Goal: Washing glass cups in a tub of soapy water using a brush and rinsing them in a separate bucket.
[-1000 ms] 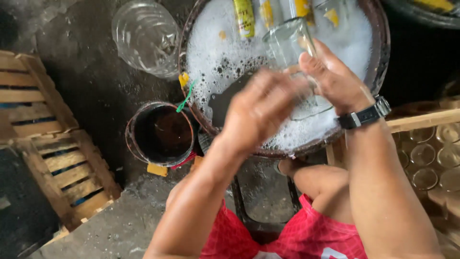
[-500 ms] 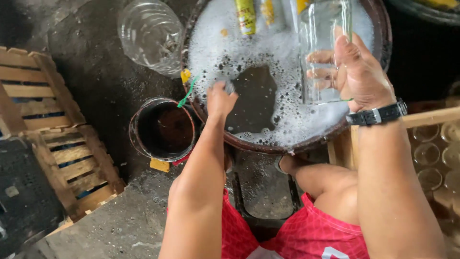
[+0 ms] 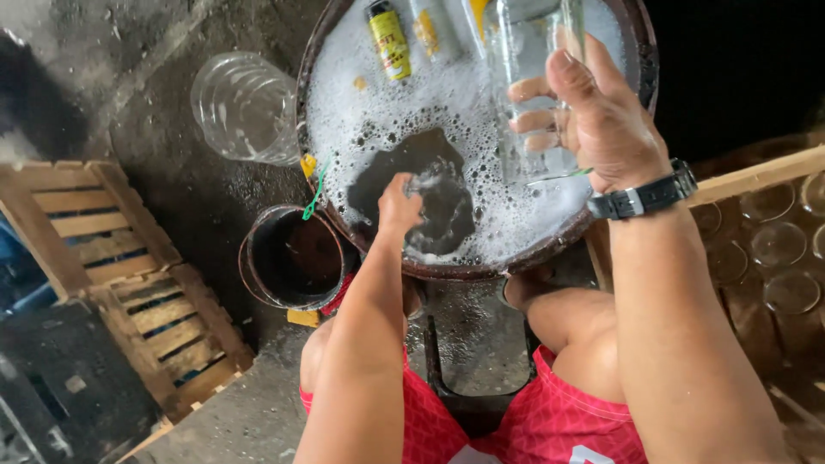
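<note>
Clear glass bottle (image 3: 534,82) upper right of frame, lifted over the foam, clamped in the right hand (image 3: 593,120), fingers wrapped round its body. Wet and suds-streaked, so washing looks under way, not finished. Left hand (image 3: 400,199) at centre, closed and dipped into the dark water gap of the round soapy basin (image 3: 344,232); what it grips cannot be told. Labelled bottles (image 3: 388,39) afloat at top, apparently unwashed. Upturned glass jars (image 3: 778,249) at right edge, seemingly done. Dark bucket (image 3: 292,258) lower left of basin.

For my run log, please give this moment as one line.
left hand: dipped in foamy basin | right hand: holds clear glass bottle above basin | beside: dark bucket, clear jar
</note>
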